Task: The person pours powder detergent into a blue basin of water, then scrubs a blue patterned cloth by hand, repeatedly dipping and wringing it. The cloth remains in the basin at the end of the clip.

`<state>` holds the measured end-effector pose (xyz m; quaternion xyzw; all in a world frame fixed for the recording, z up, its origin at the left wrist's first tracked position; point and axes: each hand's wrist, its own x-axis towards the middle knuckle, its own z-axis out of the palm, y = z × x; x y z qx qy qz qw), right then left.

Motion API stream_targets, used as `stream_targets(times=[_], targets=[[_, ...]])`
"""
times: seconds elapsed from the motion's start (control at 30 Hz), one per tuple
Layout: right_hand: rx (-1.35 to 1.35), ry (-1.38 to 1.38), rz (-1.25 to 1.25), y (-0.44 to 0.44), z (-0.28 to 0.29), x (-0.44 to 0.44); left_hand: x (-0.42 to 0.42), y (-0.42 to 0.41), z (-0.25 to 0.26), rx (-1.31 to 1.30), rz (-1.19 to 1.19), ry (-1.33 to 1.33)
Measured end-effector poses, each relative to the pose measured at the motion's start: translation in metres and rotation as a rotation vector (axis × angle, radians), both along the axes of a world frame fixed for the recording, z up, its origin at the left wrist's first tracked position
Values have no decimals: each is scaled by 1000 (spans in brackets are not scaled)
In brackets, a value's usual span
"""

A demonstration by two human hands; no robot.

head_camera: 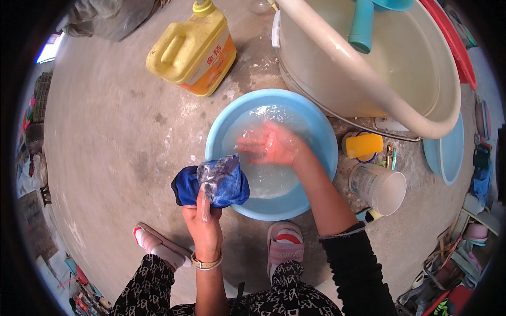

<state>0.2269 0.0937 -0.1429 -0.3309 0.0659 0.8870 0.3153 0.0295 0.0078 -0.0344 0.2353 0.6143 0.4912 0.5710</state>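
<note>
My left hand (pixel 203 221) grips a blue cloth item (pixel 229 183), which has a greyish patch with white suds on it. The cloth is held up at the lower left rim of a light blue plastic basin (pixel 272 215). My right hand (pixel 272 144) is in the basin, palm up in cloudy water, its fingers apart and pointing left with nothing in them. Part of that hand is blurred by the water and motion. Small suds float around it.
A yellow jug (pixel 193 51) stands beyond the basin. At the upper right is a large cream tub (pixel 316 83) with water and a teal dipper (pixel 361 29). Right of the basin are a yellow block (pixel 363 146), a whitish plastic bucket (pixel 375 189) lying tilted, and another blue basin (pixel 444 156).
</note>
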Motion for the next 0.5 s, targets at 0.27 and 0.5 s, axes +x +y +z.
stream_targets(times=[0.27, 0.5], targets=[[123, -316, 113, 13, -14, -6, 0, 4, -1, -9, 20, -8], [1310, -2107, 370, 0, -10, -18, 0, 4, 1, -4, 36, 15]])
